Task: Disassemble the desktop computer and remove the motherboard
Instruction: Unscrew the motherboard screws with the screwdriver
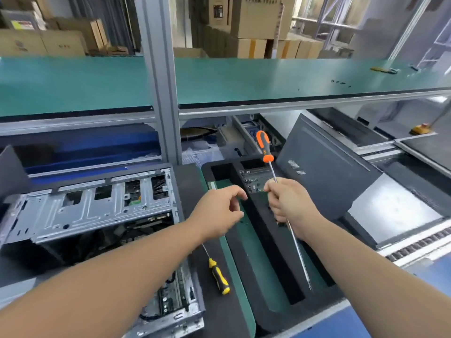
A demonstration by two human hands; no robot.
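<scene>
right hand has its grip wrapped round the shaft of the long orange screwdriver, handle up, tip low over the black foam tray. left hand hovers beside it, grip loose, fingers curled on nothing. opened computer case sits left on the tabletop; a yellow screwdriver lies between case and tray.

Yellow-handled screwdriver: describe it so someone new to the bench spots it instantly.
Start at the opened metal computer case on the left, then move right to the dark mat strip beside the green tray. The yellow-handled screwdriver lies there, just below the left hand. Unlike the long orange-handled screwdriver gripped by the right hand, it is short, yellow-and-black, and unheld.
</scene>
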